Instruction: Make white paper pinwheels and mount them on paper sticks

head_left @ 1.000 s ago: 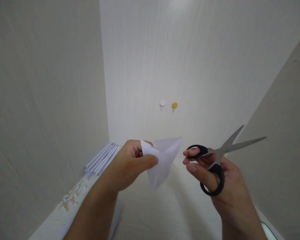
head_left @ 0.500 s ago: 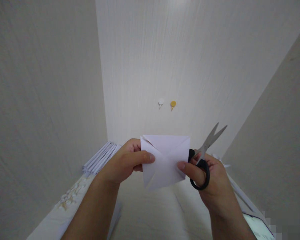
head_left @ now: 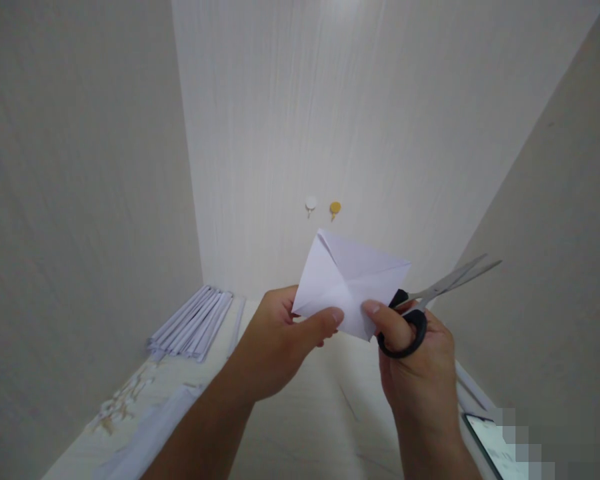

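A square of folded white paper (head_left: 350,277), its flaps meeting near the middle, is held up tilted with one corner pointing up. My left hand (head_left: 290,340) pinches its lower left part, thumb on the front and fingers behind. At the lower right edge, the thumb of my right hand (head_left: 415,353) presses on the paper. Scissors (head_left: 430,293) with black handles hang on that same hand, the thumb through one loop. Their blades are slightly apart and point up and to the right, away from the paper.
Long folded white paper strips (head_left: 190,327) lie stacked at the left by the wall. Nearer are small white and tan pieces (head_left: 123,403) and more white paper (head_left: 150,433). A phone (head_left: 495,443) rests at the lower right. Two hooks (head_left: 335,208) are on the back wall.
The paper has turned clockwise, from lying nearly square to standing on a corner. The scissors have swung further to the right and their blades are closer together.
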